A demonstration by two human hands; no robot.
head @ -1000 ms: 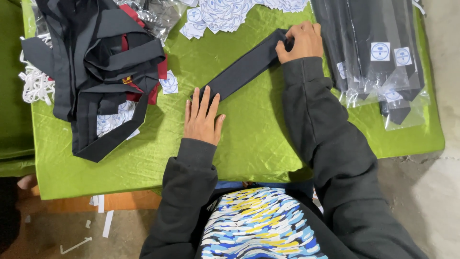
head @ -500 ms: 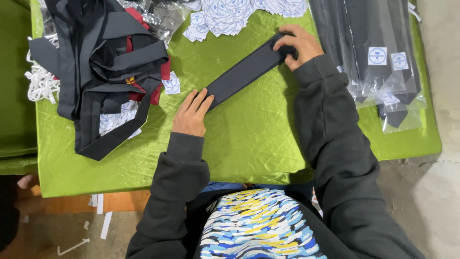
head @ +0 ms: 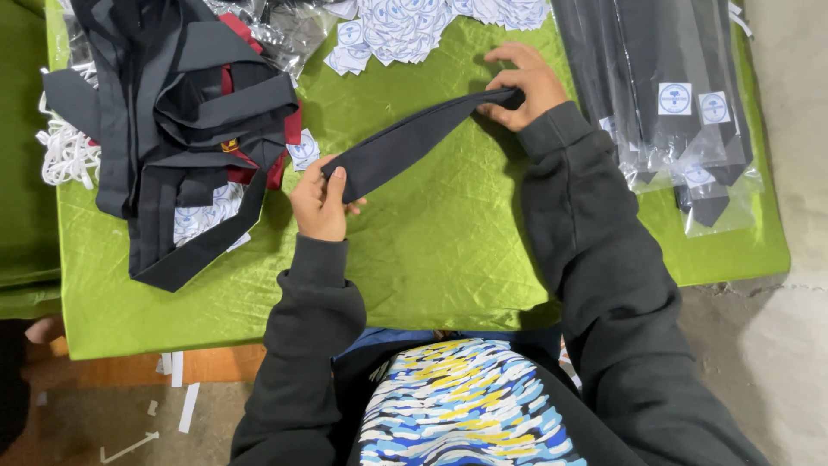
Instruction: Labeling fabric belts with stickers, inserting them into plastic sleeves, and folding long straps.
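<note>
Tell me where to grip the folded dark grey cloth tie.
Probably at both ends. The folded dark grey cloth tie is a long, flat strip: pinch its wide end from the left, as the left hand does, and its narrow end from the right, like the right hand.

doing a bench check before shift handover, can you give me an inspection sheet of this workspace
surface: table under a wrinkled green cloth.
job's things: folded dark tie, held off the cloth at both ends.
clutter: heap of dark ties at left; white string bundle; pile of white labels at top; bagged ties at right.
grippers: left hand pinches the wide end; right hand grips the narrow end.
cables: nothing seen.
surroundings: concrete floor; paper scraps.
</note>
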